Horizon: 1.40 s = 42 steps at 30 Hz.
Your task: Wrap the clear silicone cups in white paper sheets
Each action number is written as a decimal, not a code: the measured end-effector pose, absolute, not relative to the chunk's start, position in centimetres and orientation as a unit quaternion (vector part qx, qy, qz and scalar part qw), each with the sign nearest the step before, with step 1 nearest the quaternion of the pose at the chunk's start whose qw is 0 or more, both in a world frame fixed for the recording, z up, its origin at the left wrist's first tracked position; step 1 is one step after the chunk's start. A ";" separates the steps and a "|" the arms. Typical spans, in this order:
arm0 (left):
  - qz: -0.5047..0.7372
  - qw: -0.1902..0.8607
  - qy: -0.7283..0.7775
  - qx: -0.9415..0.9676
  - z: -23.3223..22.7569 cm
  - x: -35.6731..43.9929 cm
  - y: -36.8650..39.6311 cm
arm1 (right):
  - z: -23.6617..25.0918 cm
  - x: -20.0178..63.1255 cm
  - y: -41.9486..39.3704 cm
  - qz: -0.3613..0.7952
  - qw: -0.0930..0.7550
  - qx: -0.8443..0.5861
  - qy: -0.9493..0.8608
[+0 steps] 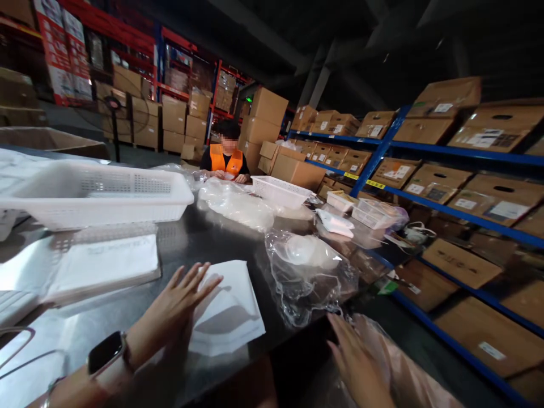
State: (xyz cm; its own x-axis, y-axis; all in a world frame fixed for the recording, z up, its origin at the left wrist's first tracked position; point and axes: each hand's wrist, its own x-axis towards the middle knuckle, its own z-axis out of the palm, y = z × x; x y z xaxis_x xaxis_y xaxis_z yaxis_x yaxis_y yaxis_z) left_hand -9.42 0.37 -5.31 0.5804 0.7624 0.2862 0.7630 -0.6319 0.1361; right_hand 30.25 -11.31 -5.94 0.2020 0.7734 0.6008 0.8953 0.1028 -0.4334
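Observation:
My left hand point(181, 303), with a watch on its wrist, is stretched out with its fingers apart. It is at the left side of a flat white envelope-like packet point(232, 309), and its shadow falls across the packet. I cannot tell whether the fingers touch it. My right hand point(355, 354) is out past the table's front edge, its fingers extended and slightly blurred. Just beyond its fingertips lies a clear plastic bag point(293, 294) with round, whitish contents point(308, 251). Crinkled clear plastic sheeting point(408, 362) hangs beside and behind the right hand.
A stack of white packets point(106, 263) lies at left, before a large white basket point(114, 212). Filled plastic bags point(236, 204) and another basket point(283, 191) stand farther back. Across the dark table point(178, 243) sits a person in an orange vest point(225, 161). Shelves of cardboard boxes point(497, 130) line the right.

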 end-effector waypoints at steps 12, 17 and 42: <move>-0.099 -0.071 -0.218 -0.968 -6.3 -8.4 1.0 | -4.7 19.4 2.9 -0.095 -0.002 -0.141 -0.985; -0.114 -0.113 -0.174 -0.972 -6.3 -7.9 1.2 | -6.0 22.1 1.9 -0.032 0.017 -0.166 -0.985; -0.499 -0.256 -0.578 -0.593 -8.0 -4.1 2.4 | -7.8 15.5 1.9 0.058 0.450 -0.640 -0.620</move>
